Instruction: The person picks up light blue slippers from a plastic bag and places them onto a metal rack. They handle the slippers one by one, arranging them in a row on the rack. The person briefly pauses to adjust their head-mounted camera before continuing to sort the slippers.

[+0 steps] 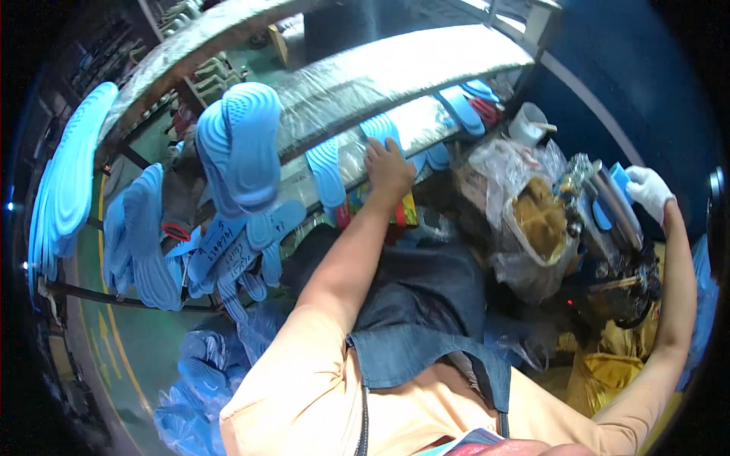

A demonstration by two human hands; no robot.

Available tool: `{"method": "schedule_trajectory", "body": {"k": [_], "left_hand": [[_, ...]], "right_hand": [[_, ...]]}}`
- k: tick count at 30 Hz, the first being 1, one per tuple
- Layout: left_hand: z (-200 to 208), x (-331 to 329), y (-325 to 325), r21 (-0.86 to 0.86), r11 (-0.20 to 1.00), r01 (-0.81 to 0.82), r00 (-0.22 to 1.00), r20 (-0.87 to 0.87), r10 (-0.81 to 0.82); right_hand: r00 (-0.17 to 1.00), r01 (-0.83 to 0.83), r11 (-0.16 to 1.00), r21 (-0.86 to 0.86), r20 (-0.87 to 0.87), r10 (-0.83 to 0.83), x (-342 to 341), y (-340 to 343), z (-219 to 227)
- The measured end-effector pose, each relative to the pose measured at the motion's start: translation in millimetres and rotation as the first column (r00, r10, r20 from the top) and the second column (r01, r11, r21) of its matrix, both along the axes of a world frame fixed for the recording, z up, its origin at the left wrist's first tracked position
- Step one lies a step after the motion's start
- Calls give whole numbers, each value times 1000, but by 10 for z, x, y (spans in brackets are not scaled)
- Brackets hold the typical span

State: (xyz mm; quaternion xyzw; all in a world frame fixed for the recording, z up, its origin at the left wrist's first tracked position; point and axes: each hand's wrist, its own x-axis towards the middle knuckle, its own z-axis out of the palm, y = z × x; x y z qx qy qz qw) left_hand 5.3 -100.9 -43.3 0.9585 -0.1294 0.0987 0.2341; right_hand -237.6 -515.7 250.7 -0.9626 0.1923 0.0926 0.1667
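Observation:
My left hand, bare, reaches to the bench, its fingers apart and touching the lower end of a light blue insole. Another ridged blue insole hangs over the bench edge to its left. On the far right my right hand, in a white glove, is closed on a light blue insole, of which only a part shows. That piece lies against a grey metal cylinder of a machine. A further blue piece shows beside the cylinder.
Stacked blue insoles hang at the left, with more on a rack. A plastic-wrapped bag with brown material stands between my hands. Behind it is a white cup. Plastic bags of insoles lie low left, a yellow bag low right.

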Motion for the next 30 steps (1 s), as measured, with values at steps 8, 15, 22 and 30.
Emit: {"method": "schedule_trajectory", "body": {"k": [8, 15, 22, 30], "left_hand": [[139, 31, 158, -70, 997, 31, 996, -82, -37], [-82, 11, 439, -112, 993, 35, 994, 108, -22], [81, -21, 380, -148, 984, 97, 993, -54, -106], [92, 2, 408, -117, 989, 93, 987, -118, -106]], "right_hand": [[885, -24, 990, -138, 458, 85, 511, 272, 1061], [590, -659, 745, 101, 685, 428, 1773, 2808, 1547], [636, -688, 726, 4, 486, 600, 2513, 4468, 1477], [665, -366, 644, -671, 295, 686, 3380, 4767, 1341]]}}
